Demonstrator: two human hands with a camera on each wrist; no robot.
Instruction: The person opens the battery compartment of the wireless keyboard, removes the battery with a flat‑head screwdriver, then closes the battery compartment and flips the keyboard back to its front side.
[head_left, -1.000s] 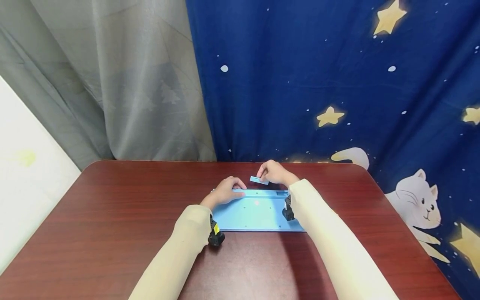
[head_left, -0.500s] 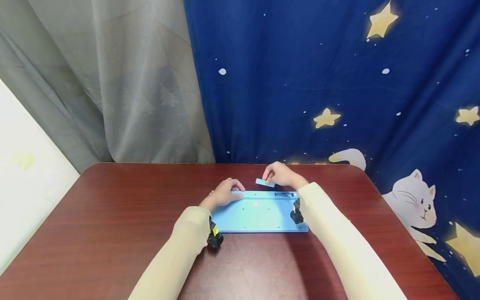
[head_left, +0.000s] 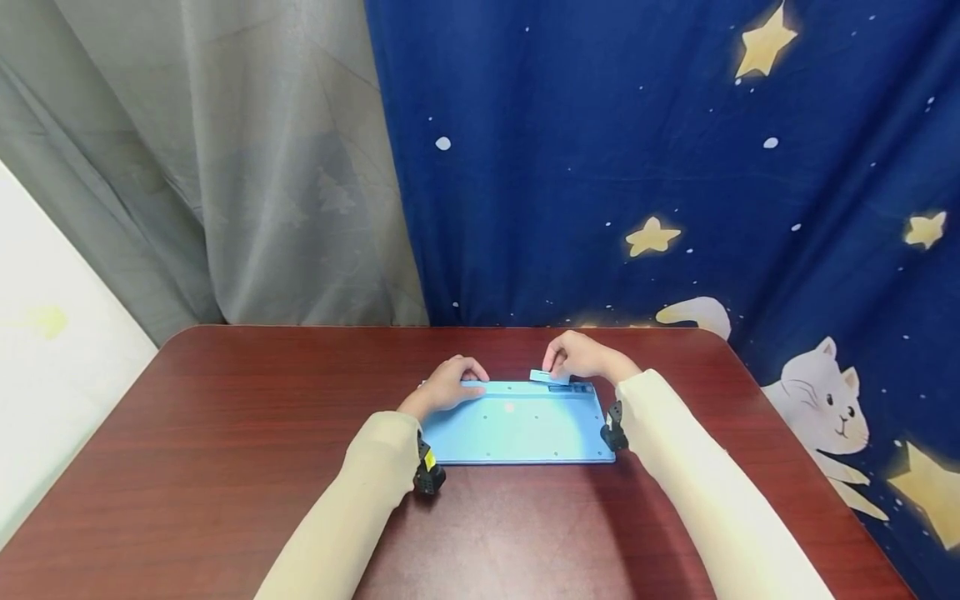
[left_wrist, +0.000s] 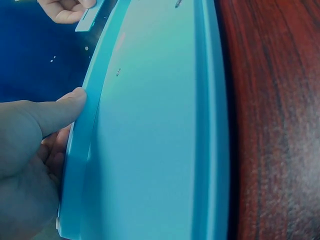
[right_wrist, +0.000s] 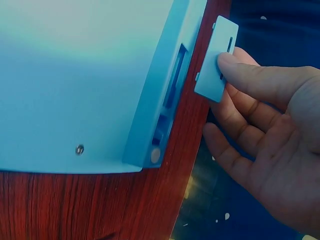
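Note:
A light blue keyboard lies face down on the table, its screwed underside up. My left hand grips its far edge toward the left end, thumb on top and fingers behind the edge. Between thumb and fingers, my right hand pinches a small blue battery cover with small tabs along one side and a dark slot. The cover is held apart from the keyboard, just beyond the open battery compartment in the raised far strip, near the right end.
The brown wooden table extends around the keyboard. Its far edge runs close behind both hands, before a grey curtain and a blue star-patterned curtain. A white surface stands at the left.
My right hand has carried the battery cover to the right and slightly nearer, to beside the compartment. The left hand and keyboard have stayed in place.

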